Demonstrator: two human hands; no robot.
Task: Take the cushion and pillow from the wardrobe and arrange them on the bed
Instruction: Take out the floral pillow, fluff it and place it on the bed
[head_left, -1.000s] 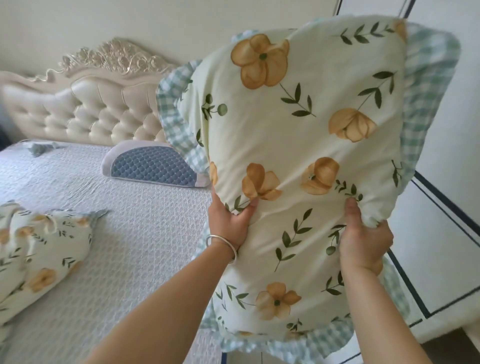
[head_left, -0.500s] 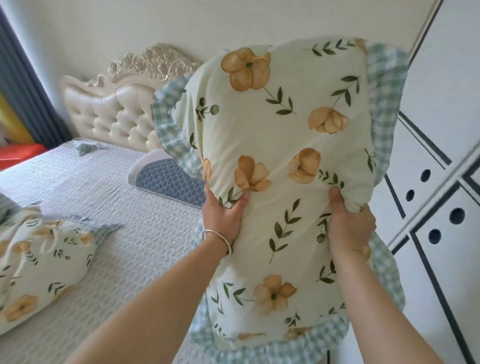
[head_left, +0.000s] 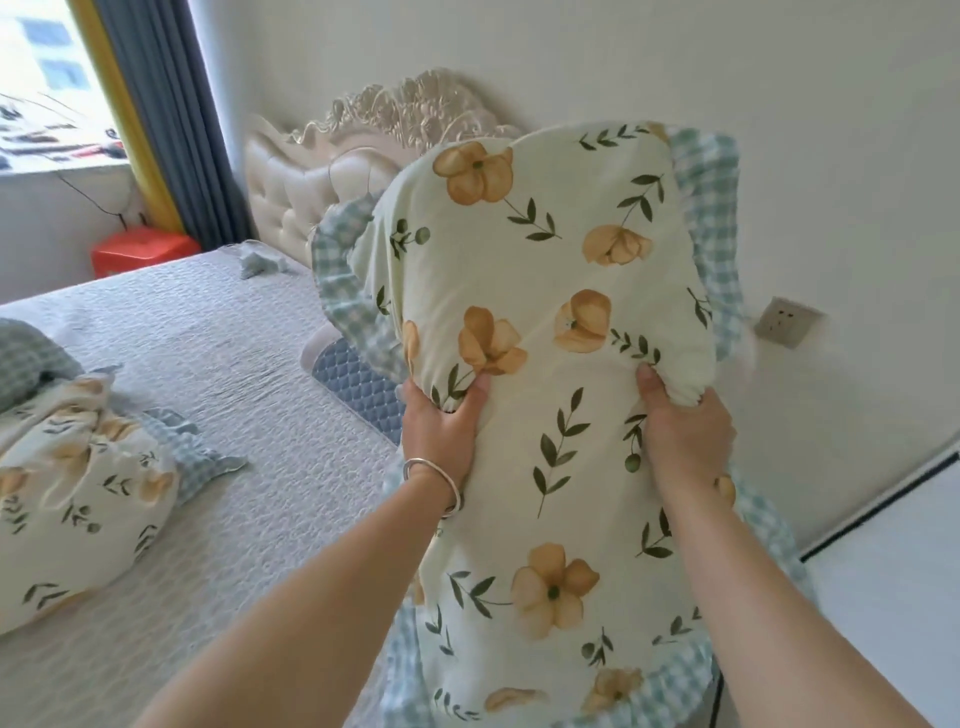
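I hold a cream pillow (head_left: 545, 291) with orange flowers and a green checked frill upright in front of me, above the right side of the bed (head_left: 223, 364). My left hand (head_left: 441, 421), with a silver bangle on the wrist, pinches its left side. My right hand (head_left: 685, 426) grips its right side. A second pillow (head_left: 78, 499) of the same print lies on the bed at the left. A blue quilted cushion (head_left: 353, 384) lies near the headboard, mostly hidden behind the held pillow.
A cream tufted headboard (head_left: 332, 176) stands against the wall. A red box (head_left: 140, 252) and dark curtain (head_left: 171, 119) sit by the window at far left. A wall socket (head_left: 787, 321) and the white wardrobe (head_left: 893, 597) are on the right. A small grey-green cloth (head_left: 260, 262) lies by the headboard.
The view has swung left, bringing the window and red box into sight and pushing the wardrobe to the right edge. The pillow stays gripped in both hands and has tilted slightly.
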